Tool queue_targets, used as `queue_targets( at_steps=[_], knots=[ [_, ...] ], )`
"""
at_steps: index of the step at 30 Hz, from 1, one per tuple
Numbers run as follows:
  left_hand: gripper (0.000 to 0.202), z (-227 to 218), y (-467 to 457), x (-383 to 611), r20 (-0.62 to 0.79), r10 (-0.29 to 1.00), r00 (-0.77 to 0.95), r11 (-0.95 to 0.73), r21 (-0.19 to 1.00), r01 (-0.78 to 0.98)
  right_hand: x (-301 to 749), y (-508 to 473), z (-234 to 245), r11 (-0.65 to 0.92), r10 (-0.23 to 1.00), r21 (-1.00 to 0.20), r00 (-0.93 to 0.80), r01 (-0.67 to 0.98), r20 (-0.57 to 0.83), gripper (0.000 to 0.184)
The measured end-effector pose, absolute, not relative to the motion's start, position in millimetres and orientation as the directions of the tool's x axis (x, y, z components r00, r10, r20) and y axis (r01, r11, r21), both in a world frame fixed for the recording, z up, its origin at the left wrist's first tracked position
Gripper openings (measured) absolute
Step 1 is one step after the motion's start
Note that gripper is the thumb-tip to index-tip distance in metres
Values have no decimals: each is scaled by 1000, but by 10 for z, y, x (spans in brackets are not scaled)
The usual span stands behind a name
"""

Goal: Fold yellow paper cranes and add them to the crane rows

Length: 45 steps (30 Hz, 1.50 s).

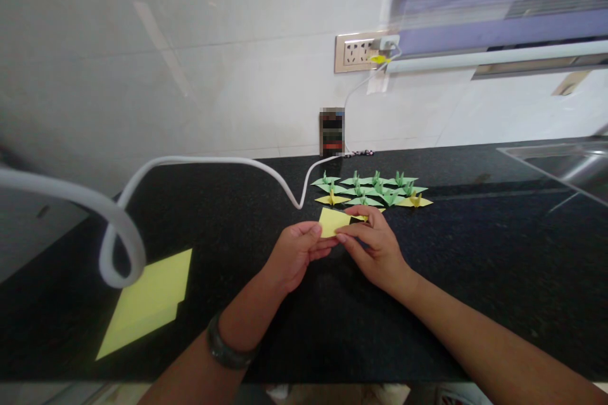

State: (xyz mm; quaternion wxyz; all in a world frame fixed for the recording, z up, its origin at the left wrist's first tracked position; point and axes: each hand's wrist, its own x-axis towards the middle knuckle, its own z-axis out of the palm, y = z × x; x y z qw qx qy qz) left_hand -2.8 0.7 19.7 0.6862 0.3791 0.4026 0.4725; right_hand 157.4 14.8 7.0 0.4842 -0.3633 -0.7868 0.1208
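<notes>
A small folded piece of yellow paper [334, 221] is held above the dark counter between my two hands. My left hand [297, 253] grips its left side, thumb on top and fingers underneath. At the paper's lower right corner, my right hand [373, 243] pinches with thumb and forefinger. Just beyond my hands, several green folded paper cranes [363, 191] sit in rows, with a yellow paper crane [332, 198] at the left and another yellow crane [415, 200] at the right. One more yellow one is partly hidden behind my right hand.
Yellow paper sheets [152, 297] lie on the counter at left. A thick white flexible stand [228, 161] loops across the left side. A phone-like object [332, 133] leans on the wall below a socket [354, 52] with a cable. A metal sink [570, 168] is at right.
</notes>
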Motion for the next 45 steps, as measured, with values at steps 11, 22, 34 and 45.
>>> queue_targets(
  at_steps=[11, 22, 34, 45],
  knots=[
    [26, 187, -20, 23, -156, 961, 230, 219, 933, -284, 1510, 130, 82, 618, 772, -661, -170, 425, 612, 9],
    [30, 185, -33, 87, -102, 990, 95, 111, 989, -94, 1514, 139, 93, 618, 772, -653, -184, 439, 608, 10],
    [27, 165, -30, 91, -92, 994, 64, 98, 990, -101, 1503, 137, 89, 594, 789, -688, -133, 416, 600, 8],
    [20, 219, -22, 36, -79, 991, 112, 83, 996, -31, 1520, 237, -6, 265, 938, -964, -230, -10, 260, 49]
  ],
)
